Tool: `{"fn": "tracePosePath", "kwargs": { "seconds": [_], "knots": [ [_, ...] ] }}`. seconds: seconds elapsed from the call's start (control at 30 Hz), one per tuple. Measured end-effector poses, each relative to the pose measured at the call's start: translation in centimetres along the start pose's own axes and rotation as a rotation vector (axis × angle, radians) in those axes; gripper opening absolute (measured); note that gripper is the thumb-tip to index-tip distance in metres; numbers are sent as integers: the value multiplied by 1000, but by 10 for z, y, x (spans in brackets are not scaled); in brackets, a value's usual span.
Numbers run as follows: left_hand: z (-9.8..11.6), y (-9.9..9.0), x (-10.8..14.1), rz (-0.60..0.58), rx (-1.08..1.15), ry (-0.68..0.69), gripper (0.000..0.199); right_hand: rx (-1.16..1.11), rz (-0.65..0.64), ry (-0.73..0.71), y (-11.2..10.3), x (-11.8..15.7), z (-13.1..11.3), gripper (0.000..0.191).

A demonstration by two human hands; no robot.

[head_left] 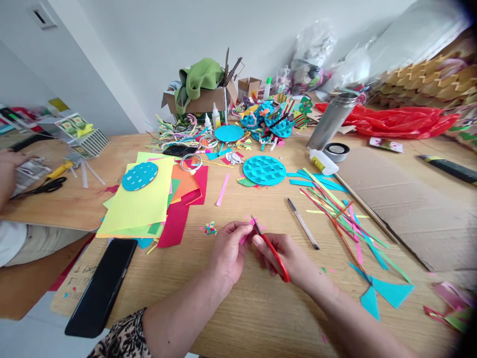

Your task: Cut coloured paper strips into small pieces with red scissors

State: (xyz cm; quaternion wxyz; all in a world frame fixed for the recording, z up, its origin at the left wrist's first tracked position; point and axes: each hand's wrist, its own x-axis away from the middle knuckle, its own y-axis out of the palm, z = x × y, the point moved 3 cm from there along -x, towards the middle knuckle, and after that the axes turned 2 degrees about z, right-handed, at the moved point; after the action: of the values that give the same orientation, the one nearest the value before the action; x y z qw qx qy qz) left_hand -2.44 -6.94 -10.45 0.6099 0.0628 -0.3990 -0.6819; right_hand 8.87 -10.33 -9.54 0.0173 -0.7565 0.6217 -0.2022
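Between thumb and fingers, my left hand [231,248] pinches a small piece of pink paper [243,239]. My right hand [280,253] is closed around red-handled scissors [274,251], whose blades point up and left at the pink paper. Just beyond the fingertips lie tiny pink scraps. Left of my left hand sits a little heap of coloured paper bits [209,228]. A pink paper strip [222,190] lies farther back. Past it, a blue textured oval [264,170] rests over a colourful paper fish shape. A pen [303,223] lies right of my hands.
Coloured paper sheets [141,199] with a dotted blue oval [140,176] lie left, above a black phone [101,287]. Paper strips [346,219], a glue bottle [323,162], a steel flask [331,122] and cardboard [417,209] occupy the right. Another person's hand [9,169] is far left.
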Motion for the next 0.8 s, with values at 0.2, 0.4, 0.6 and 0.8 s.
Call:
{"fn": "tracePosePath", "kwargs": {
  "seconds": [0.2,0.4,0.6,0.8],
  "knots": [
    [0,1,-1,-1,7,-12,6,7,6,0,1,1,-1,58],
    [-2,-1,-4,-8,4,-19,7,3,28,13,2,-1,1,58],
    [-2,0,-3,-30,-19,-28,7,5,63,10,0,0,1,56],
    [0,-1,-4,-18,-36,-11,7,-16,75,5,1,-1,4,56]
  ]
}}
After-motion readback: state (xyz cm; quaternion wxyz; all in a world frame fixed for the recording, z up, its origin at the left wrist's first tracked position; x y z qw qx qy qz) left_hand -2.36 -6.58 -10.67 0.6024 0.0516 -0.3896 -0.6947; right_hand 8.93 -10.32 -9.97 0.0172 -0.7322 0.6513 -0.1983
